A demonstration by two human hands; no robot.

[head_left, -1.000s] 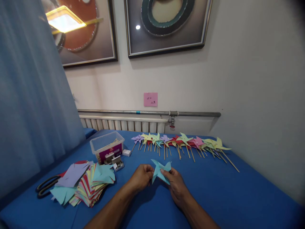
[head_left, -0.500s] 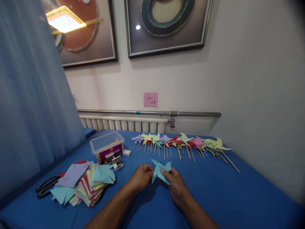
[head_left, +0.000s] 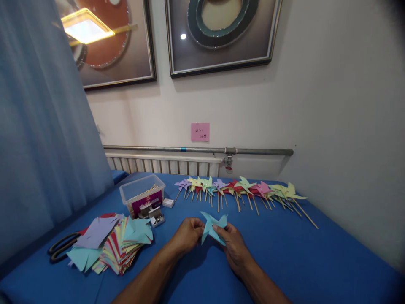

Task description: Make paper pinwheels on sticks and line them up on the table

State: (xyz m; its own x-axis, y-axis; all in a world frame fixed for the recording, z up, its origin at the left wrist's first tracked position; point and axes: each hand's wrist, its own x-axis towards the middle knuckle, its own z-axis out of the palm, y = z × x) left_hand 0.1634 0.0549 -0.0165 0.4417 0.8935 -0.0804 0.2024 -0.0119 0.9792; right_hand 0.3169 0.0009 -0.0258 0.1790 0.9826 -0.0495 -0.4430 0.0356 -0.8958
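A light-blue paper pinwheel (head_left: 209, 228), its blades folded to the centre, is held over the blue table. My right hand (head_left: 234, 245) grips it from the right, thumb pressed at the middle and the other fingers behind. At its left blade, my left hand (head_left: 189, 234) is closed, fingertips together beside the paper; whatever they pinch is hidden. No stick shows on this pinwheel. To the left lies a fanned stack of cut coloured paper squares (head_left: 118, 247), with a purple sheet (head_left: 96, 232) and light-blue pieces around it.
Finished pinwheels on sticks (head_left: 243, 188) lie in a row along the far side. A clear plastic tub (head_left: 142, 192) holds wooden sticks. In front are an open small box (head_left: 156, 217) and a white box (head_left: 168, 203). Scissors (head_left: 61, 247) lie partly under paper; a curtain (head_left: 47, 126) hangs left.
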